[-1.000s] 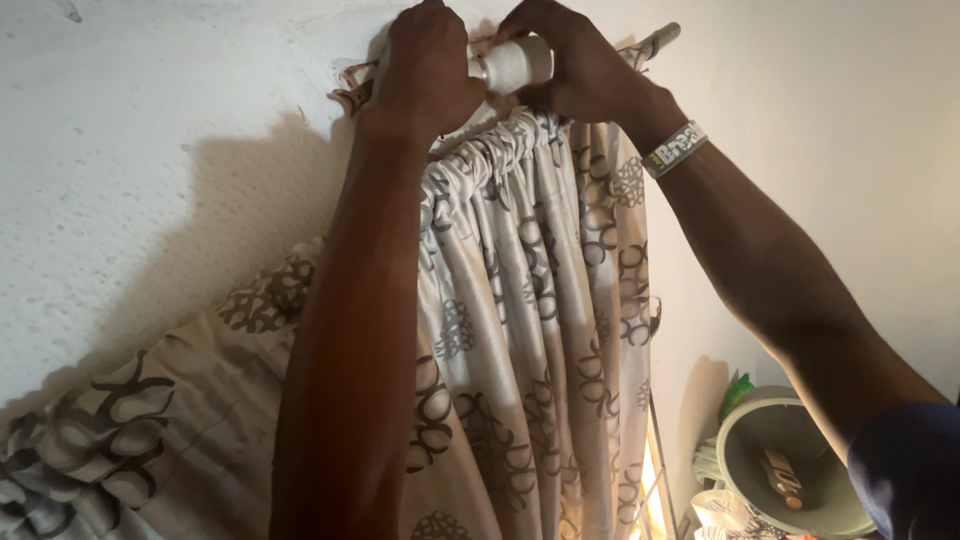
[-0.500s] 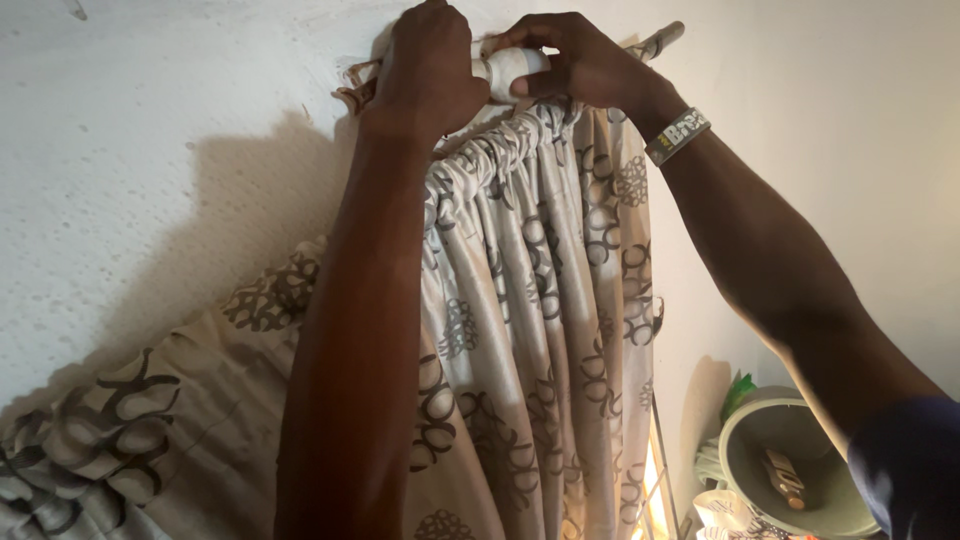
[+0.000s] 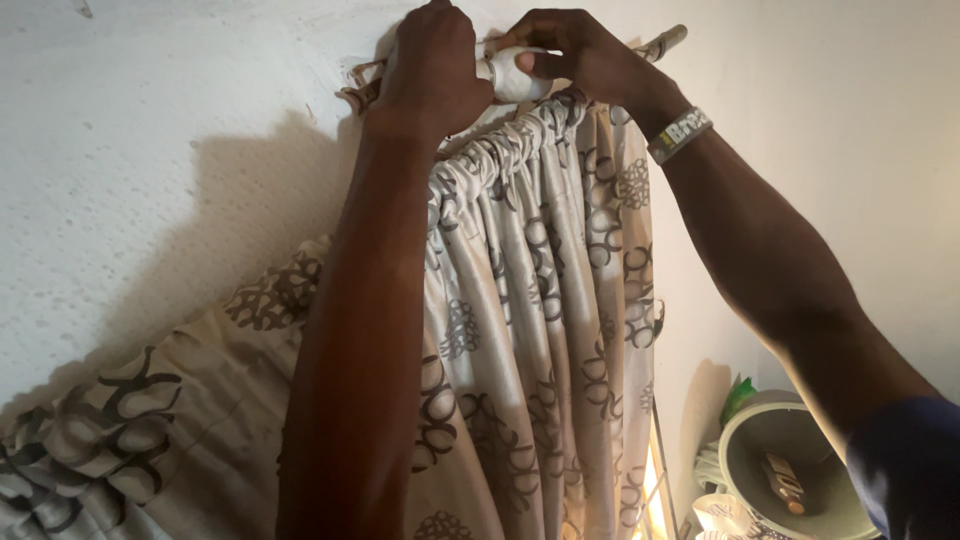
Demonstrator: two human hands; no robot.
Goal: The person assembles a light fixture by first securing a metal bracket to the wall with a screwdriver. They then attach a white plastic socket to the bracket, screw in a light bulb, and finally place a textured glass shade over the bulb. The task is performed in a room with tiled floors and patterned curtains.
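We reach overhead: left hand (image 3: 432, 70) closed on the gathered curtain (image 3: 540, 300) top to steady it, right hand (image 3: 580, 55) pinching the white rod end (image 3: 510, 75) against the wall (image 3: 150, 150), fabric hanging below.

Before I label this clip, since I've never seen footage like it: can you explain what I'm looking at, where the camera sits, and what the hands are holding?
The camera is worn on a person's head, here tilted up at a wall, so the two bare arms reaching up are that person's own. The left hand grips the gathered top of a patterned curtain, cream with grey-brown ring shapes. The right hand, with a wristband on its wrist, pinches a white rod end beside it. A thin rod tip pokes out to the right. The curtain hangs down against the white wall, with more of it draped to the lower left. At the bottom right sits a round pale container; what is inside is unclear.
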